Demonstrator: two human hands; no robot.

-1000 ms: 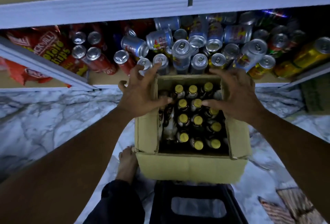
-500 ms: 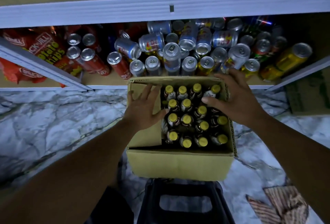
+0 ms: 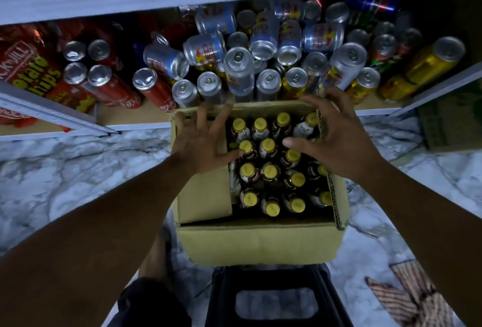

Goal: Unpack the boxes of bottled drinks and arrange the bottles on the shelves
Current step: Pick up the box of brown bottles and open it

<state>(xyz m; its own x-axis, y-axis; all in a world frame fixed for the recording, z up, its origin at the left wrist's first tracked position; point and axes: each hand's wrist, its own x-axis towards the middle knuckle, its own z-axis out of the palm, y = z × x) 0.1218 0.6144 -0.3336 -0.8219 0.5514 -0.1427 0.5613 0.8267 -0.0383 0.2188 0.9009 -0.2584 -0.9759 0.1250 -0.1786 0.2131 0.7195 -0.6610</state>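
Before a low shelf (image 3: 114, 115), over a pale marbled floor (image 3: 78, 170), an open cardboard box (image 3: 260, 245) is seen from above, with a black stool (image 3: 273, 287) just below its near wall. The box is filled with dark bottles (image 3: 270, 170), stood upright in close rows and closed with yellow caps. Its left part is covered by a flap (image 3: 203, 196) folded inward, while the corrugated edge of the right flap (image 3: 333, 196) is stood up along the right side.

The left hand (image 3: 200, 144) is laid flat on the inner flap with its fingers spread wide and pointed towards the shelf; its thumb is touched against the cap of one bottle in the second row from the shelf. The right hand (image 3: 339, 141) is held over the far right corner of the box, its fingers likewise spread, its thumb stretched across the bottles. Nothing is gripped by either hand.

On the shelf, silver cans (image 3: 238, 65) are heaped untidily, some upright and some on their sides. Red cans (image 3: 109, 86) are stood to their left, yellow cans (image 3: 433, 60) are laid to their right, and a red bag of potato chips (image 3: 34, 71) is placed at the far left. A striped mat (image 3: 407, 290) is seen on the floor at the lower right.
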